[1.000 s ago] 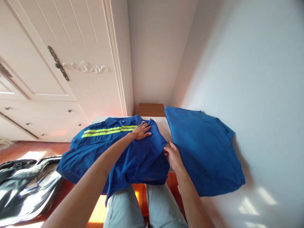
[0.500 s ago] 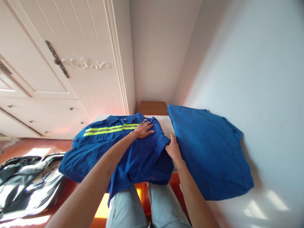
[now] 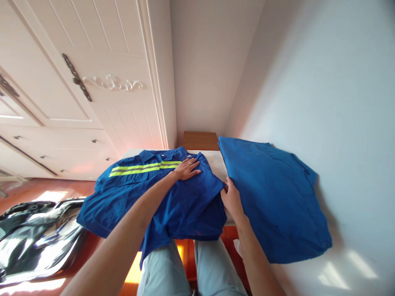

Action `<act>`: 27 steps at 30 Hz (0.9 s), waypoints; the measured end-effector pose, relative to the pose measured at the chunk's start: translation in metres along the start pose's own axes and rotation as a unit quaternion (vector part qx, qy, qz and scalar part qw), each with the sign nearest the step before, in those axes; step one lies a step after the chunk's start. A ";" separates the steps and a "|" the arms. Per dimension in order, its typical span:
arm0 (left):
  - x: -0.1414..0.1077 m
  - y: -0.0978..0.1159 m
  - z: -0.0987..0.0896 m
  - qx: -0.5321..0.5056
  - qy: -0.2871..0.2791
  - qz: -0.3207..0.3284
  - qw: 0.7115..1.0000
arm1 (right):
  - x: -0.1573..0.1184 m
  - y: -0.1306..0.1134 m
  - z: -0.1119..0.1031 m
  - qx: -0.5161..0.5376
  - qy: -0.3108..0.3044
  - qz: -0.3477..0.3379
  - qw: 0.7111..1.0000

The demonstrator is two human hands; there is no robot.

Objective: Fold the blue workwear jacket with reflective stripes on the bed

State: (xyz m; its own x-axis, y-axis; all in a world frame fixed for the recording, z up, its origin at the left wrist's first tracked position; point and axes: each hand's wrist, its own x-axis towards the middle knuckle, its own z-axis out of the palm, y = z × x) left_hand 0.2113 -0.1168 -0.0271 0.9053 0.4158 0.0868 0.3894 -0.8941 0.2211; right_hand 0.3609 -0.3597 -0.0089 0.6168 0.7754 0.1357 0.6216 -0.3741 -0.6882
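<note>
R hand (image 3: 232,199) shifted sl. right, pinching shirt (image 3: 188,203); L hand (image 3: 186,169) unmoved.

The left forearm (image 3: 135,220) bars the middle of the striped shirt (image 3: 115,201), its left end open above.

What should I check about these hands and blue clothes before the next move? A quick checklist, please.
1. Left hand resting on the striped garment, fingers spread near its collar: ok.
2. Right hand at that garment's edge: ok.
3. Right hand's grip closed firmly on the cloth: cannot tell; the fingertips are partly hidden.
4. Striped garment smooth: not ok; it shows wrinkles and loose folds.
5. Striped garment wholly on the white surface: not ok; a corner hangs down by the grey trousers.
6. Striped garment apart from the plain blue garment: ok; a pale strip shows between them.
</note>
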 end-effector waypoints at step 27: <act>-0.077 0.031 -0.039 0.091 0.139 -0.101 0.981 | -0.008 -0.002 0.040 -0.307 -0.207 -0.213 0.904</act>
State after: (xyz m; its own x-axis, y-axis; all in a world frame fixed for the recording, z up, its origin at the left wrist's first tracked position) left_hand 0.1467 -0.1702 0.0112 0.7346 0.5946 0.3268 0.6032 -0.7928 0.0866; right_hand 0.3352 -0.3445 -0.0375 0.1040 0.9921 -0.0705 0.9894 -0.1104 -0.0939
